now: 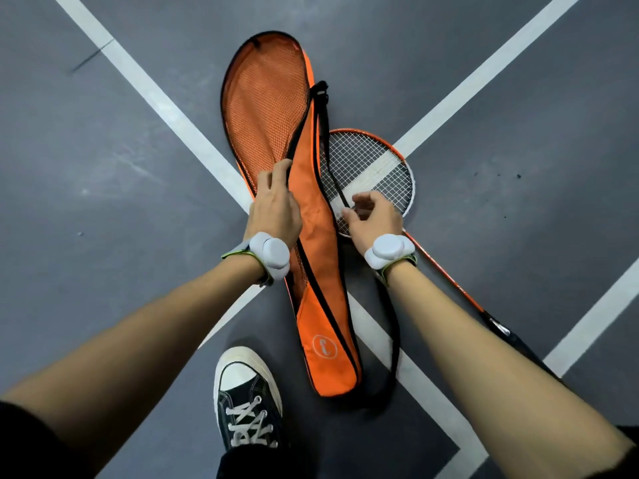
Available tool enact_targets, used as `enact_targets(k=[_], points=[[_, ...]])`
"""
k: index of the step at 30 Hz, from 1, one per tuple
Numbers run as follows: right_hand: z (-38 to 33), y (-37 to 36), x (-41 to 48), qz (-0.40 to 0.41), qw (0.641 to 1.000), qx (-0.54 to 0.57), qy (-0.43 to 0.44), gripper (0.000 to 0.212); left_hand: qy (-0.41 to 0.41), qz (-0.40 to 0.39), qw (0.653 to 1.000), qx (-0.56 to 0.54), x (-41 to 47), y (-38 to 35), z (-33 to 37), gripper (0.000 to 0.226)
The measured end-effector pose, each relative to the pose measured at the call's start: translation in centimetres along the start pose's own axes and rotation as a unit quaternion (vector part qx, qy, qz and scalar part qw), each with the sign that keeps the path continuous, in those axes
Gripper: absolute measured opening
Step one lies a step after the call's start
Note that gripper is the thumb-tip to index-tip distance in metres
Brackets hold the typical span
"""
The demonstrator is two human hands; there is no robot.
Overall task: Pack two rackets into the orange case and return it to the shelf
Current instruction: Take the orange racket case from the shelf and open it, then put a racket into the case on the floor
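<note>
So far one racket point(266, 108) lies inside the open orange case point(318, 257). Left hand point(275, 205) pinches the case's flap edge; right hand point(373, 219) curls, empty I think, over the second racket point(377, 167) beside the case. Zipping and shelving remain.

The gray floor point(103, 167) with its crossing white lines point(179, 115) has an open orange racket case point(314, 264) lying on it, a racket point(380, 167) just beside it, partly under its edge, and a black sneaker point(247, 395).
</note>
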State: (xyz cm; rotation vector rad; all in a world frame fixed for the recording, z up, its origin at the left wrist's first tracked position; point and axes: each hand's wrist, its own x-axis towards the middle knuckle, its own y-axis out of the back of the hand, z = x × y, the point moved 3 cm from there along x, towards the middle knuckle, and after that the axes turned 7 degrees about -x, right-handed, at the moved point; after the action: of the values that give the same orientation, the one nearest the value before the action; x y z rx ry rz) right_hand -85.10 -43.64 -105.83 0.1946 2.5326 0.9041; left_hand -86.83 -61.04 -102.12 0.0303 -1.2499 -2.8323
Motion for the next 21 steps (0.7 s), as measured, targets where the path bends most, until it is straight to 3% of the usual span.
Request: enact_targets(k=[5,9,15,21], points=[[3.7,3.9,0.4,0.071,0.992,-0.076,-0.070,0.032,0.007,-0.004,1.000,0.008,-0.3,-0.7,-0.3,0.052],[6.8,4.7,0.2,0.041,0.983,-0.141,-0.106,0.041,0.022,-0.012,1.000,0.010,0.0,-1.1,-0.4,0.055],[8.0,4.0,0.5,0.001,0.984,-0.161,-0.073,0.022,0.018,-0.010,0.999,0.034,0.1,-1.3,-0.4,0.055],[7.8,4.7,2.1,0.004,0.990,-0.136,-0.038,0.021,0.011,-0.027,0.998,0.060,0.3,-1.3,-0.8,0.056]])
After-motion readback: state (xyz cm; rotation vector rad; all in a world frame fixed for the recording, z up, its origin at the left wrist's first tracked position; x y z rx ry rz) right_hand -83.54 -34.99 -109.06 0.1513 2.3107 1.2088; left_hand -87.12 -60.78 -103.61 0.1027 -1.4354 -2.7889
